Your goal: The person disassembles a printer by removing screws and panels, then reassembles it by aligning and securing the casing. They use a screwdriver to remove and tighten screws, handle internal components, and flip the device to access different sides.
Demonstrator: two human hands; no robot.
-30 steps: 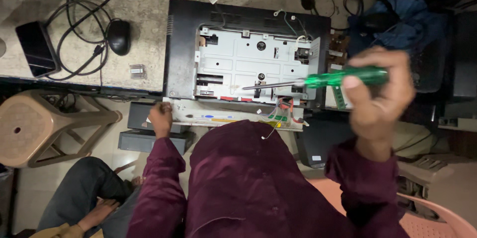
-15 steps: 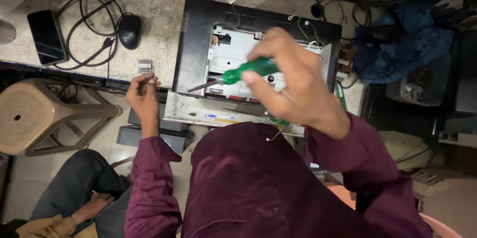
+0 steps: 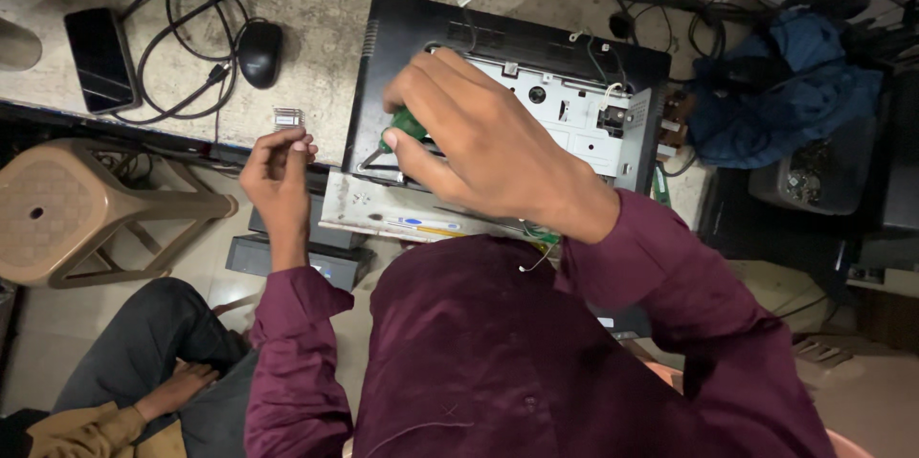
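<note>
Head view: the right hand [image 3: 479, 147] is clenched around a green-handled screwdriver [image 3: 407, 128], only a bit of handle showing between the fingers [image 3: 421, 85]; its tip is hidden, somewhere at the left edge of the grey metal back plate [image 3: 584, 123] of the opened black monitor [image 3: 517, 37] lying face down on the speckled stone counter [image 3: 325, 8]. The rear cover looks already off, the metal shield still in place, so by my judgement the stripping-down is partway. The left hand [image 3: 278, 171] hovers off the counter's edge, fingertips pinched, perhaps on a screw too small to tell. Nearby lie a black mouse [image 3: 258, 51], a dark phone [image 3: 99, 58] and a brown plastic stool [image 3: 67, 209]. Another person's hand [image 3: 177, 386] rests lower left.
</note>
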